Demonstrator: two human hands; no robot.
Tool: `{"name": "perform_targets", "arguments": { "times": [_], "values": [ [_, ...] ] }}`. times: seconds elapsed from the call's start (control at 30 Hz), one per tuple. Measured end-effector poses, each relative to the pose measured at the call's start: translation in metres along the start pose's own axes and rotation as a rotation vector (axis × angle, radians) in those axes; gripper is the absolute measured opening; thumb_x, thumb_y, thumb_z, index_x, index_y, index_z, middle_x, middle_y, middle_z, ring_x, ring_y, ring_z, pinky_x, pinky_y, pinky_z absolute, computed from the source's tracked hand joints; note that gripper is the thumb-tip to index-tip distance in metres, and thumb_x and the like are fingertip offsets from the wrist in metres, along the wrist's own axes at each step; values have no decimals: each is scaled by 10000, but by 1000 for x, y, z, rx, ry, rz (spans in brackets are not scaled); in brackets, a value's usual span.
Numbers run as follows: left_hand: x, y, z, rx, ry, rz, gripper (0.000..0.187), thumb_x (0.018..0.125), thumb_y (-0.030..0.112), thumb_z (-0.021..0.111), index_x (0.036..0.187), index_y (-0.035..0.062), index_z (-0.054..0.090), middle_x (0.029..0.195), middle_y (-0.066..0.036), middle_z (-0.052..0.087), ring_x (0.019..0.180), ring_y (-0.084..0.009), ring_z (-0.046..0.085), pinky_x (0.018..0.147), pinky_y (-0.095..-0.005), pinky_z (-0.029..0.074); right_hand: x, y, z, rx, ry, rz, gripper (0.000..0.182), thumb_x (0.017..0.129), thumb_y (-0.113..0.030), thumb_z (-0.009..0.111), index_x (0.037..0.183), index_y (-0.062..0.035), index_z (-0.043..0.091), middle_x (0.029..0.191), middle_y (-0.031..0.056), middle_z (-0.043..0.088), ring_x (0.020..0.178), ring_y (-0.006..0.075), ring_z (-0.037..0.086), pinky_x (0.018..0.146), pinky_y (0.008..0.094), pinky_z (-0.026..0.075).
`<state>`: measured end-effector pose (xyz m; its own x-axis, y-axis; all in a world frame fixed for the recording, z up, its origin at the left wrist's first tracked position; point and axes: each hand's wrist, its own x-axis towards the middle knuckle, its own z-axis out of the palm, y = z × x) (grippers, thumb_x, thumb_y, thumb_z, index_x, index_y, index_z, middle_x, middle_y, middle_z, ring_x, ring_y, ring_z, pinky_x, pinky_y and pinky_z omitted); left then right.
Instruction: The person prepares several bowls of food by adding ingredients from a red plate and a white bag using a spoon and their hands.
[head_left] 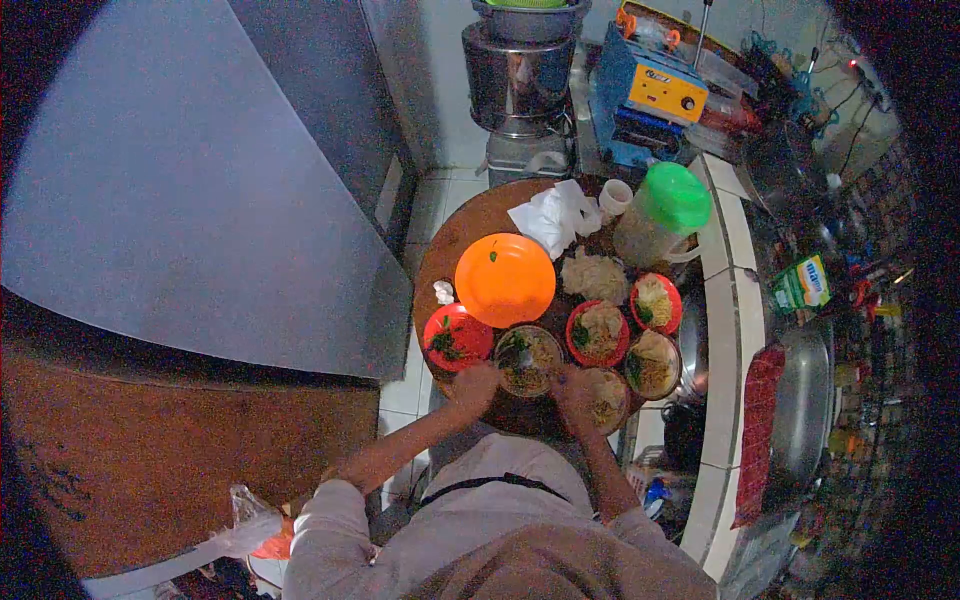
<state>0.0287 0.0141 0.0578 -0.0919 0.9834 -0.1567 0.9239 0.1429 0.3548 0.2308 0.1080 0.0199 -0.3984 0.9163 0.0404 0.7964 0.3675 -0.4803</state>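
On the round wooden table (438, 240), a bowl of noodles (530, 362) with green leaves and something shiny in it stands between my hands. My left hand (476, 388) is at its left side, just below a red plate (458, 338) of green leaves. My right hand (572, 392) is at its right side, beside another noodle bowl (608, 400). The fingers of both hands are too dark and blurred to make out, and so is anything they hold. Behind the bowl lies an orange plate (505, 280) with one leaf on it.
More filled bowls, red (598, 332) and clear (653, 365), stand to the right. Farther back are a noodle heap (594, 275), white tissue (553, 218), a cup (616, 196) and a green-lidded jug (677, 200). A tiled counter edge (722, 330) borders the right; a grey panel (200, 190) fills the left.
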Motion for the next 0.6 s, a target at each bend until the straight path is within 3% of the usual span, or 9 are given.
{"name": "perform_targets", "arguments": {
  "times": [0.1, 0.17, 0.3, 0.4, 0.5, 0.6],
  "values": [
    [-8, -7, 0, -10, 3, -163, 164, 856, 98, 522, 940, 1, 624, 803, -191, 657, 733, -369, 689, 601, -507, 561, 10, 13, -15, 150, -193, 24, 277, 825, -291, 669, 1047, -131, 710, 956, 162, 679, 870, 360, 649, 789, 499, 498],
    [-12, -15, 0, -35, -18, -209, 186, 856, 91, 512, 983, -7, 606, 802, -201, 656, 729, -379, 686, 610, -512, 560, 14, 18, -15, -74, -221, 63, 284, 825, -298, 670, 1057, -139, 706, 973, 157, 679, 878, 350, 647, 782, 486, 502],
    [-22, -18, -11, -115, -2, -283, 207, 861, 81, 486, 1011, -15, 591, 818, -230, 658, 725, -396, 679, 613, -522, 556, 7, 43, 11, -200, -174, -28, 269, 836, -299, 666, 1055, -149, 711, 965, 145, 679, 881, 338, 648, 770, 471, 506],
    [-27, -16, -6, -150, 58, -276, 208, 847, 60, 490, 1019, -14, 583, 820, -232, 656, 734, -427, 667, 648, -533, 547, 3, 39, 22, -173, -113, -27, 263, 837, -290, 667, 1054, -147, 712, 954, 135, 675, 873, 338, 645, 761, 463, 510],
    [-32, -6, -17, -207, 50, -301, 223, 838, 63, 498, 1033, -15, 573, 820, -235, 643, 787, -445, 651, 709, -538, 531, 7, 19, 8, -108, -225, 28, 287, 830, -303, 673, 1061, -136, 707, 967, 140, 670, 889, 346, 643, 776, 467, 507],
    [-32, -13, -1, -237, 34, -292, 249, 827, 70, 514, 1053, -21, 563, 832, -243, 634, 846, -446, 636, 752, -537, 516, 6, 26, 15, -19, -121, 1, 291, 825, -308, 675, 1046, -121, 711, 1003, 142, 665, 914, 335, 644, 782, 462, 505]
  ]
}}
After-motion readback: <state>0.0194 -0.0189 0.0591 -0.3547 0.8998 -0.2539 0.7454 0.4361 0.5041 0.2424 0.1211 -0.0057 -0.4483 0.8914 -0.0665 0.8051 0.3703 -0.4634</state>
